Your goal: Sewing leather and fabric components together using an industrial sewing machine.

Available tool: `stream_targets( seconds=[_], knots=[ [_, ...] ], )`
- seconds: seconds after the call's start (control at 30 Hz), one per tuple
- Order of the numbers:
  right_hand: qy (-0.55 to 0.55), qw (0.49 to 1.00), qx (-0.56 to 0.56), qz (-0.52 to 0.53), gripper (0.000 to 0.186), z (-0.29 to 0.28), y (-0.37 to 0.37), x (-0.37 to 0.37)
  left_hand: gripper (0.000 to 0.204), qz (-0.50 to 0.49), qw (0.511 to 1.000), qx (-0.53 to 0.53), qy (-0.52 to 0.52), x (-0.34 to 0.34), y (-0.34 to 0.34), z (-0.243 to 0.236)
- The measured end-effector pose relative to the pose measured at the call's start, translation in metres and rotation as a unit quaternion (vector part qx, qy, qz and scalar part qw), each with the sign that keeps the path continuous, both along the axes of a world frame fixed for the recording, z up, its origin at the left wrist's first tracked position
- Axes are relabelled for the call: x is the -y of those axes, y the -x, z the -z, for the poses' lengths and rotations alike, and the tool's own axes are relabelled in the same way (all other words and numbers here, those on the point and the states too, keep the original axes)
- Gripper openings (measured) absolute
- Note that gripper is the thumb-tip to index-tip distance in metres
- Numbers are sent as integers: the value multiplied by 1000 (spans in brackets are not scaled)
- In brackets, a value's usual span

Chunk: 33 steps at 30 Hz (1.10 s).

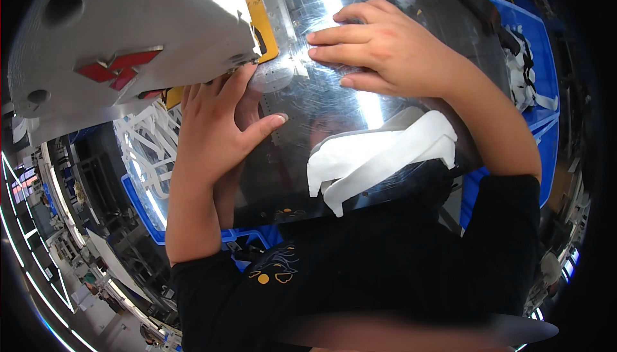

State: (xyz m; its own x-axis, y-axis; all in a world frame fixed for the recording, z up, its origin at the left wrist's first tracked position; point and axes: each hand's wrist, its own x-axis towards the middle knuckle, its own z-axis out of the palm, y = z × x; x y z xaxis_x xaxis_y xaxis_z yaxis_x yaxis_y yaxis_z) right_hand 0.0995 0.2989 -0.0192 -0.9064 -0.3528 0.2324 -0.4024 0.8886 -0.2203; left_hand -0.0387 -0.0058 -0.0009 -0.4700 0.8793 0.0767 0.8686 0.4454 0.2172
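My left hand (218, 114) reaches under the pale grey machine head (148, 18) with red emblem, fingers extended and thumb apart, some fingertips hidden by the head. Beside them is a yellow metal guard (263, 24). My right hand (379, 53) lies spread, palm down, on the shiny steel worktop (283, 159) to the right of the guard, holding nothing visible. Nearer me, below my right hand, several white cut fabric pieces (382, 156) with long strips lie overlapped, with a grey edge showing beneath them.
A blue bin (543, 56) with white and black pieces stands at the right, another below it. On the left, white strips (144, 143) lie in or over a blue bin (135, 201). A dark bar (469, 1) crosses the worktop's far right. Workshop equipment fills the far left.
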Motion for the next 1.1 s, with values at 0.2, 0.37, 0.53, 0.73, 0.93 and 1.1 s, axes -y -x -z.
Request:
stream_targets(
  seconds=[0.2, 0.37, 0.53, 0.73, 0.93, 1.1],
  knots=[
    [1, 1000, -2, -1, 51, 0, -1, 1, 89, -8, 1000, 24, -8, 1, -1, -4],
    [-5, 1000, -1, 0, 50, 1, 1, 0, 88, -9, 1000, 26, 7, 0, 0, -6],
    [-16, 999, -27, -8, 46, -1, 1, 0, 87, -6, 1000, 13, 13, 4, -3, -8],
    [-18, 1000, -22, -3, 46, -1, 2, 0, 87, 13, 1000, 21, 6, 3, -2, -11],
    [-22, 999, -23, -1, 46, -1, 1, 1, 86, 22, 999, 25, -2, 6, -4, -11],
    [-21, 999, -24, -5, 46, -1, 1, 0, 87, 16, 999, 34, 18, 10, -10, -13]
  ],
)
